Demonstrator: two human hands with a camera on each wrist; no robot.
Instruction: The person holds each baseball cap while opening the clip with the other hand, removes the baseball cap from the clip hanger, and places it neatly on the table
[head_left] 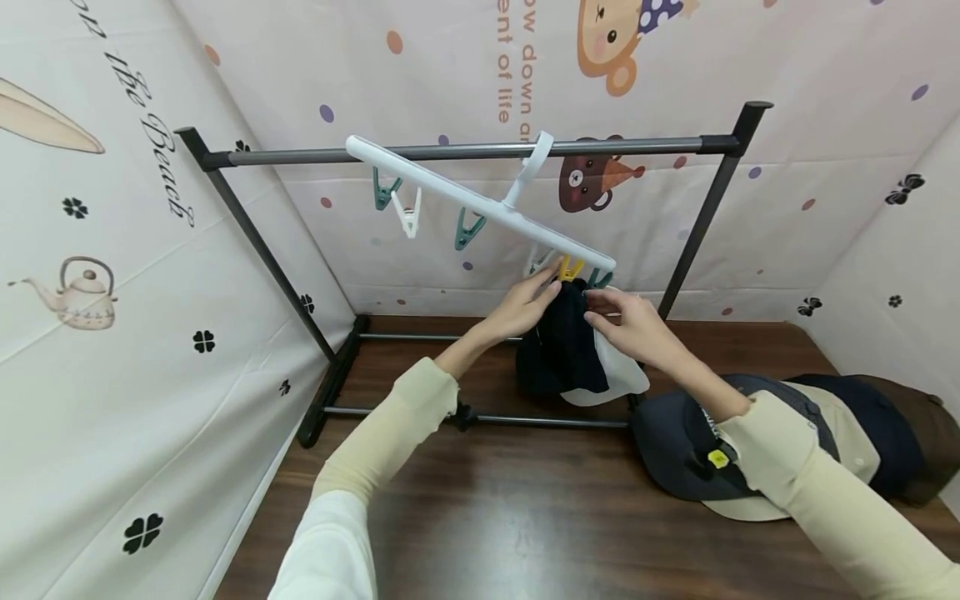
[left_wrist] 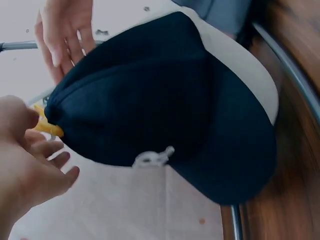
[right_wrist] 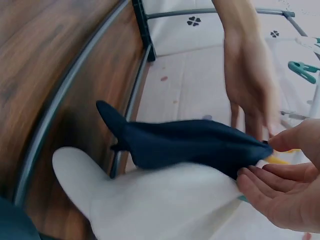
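A navy cap (left_wrist: 145, 100) hangs from a yellow clip (head_left: 571, 268) on the white clip hanger (head_left: 480, 204). My left hand (head_left: 521, 307) is beside the top of this cap, its thumb and fingertips right at the yellow clip in the left wrist view. A white cap (right_wrist: 150, 200) hangs next to the navy one, near a green clip (head_left: 600, 278). On the other side, my right hand (head_left: 636, 327) has its fingers loosely bent, fingertips at the navy cap's top edge. The right wrist view shows its thumb (right_wrist: 295, 137) overlapping the navy cap's tip.
The hanger hooks over the dark rail (head_left: 300, 156) of a metal rack. Other clips, such as a green clip (head_left: 468, 228) and a white clip (head_left: 407, 213), hang along its left part. Several caps (head_left: 675, 442) lie in a row on the wooden floor (head_left: 480, 500) at right.
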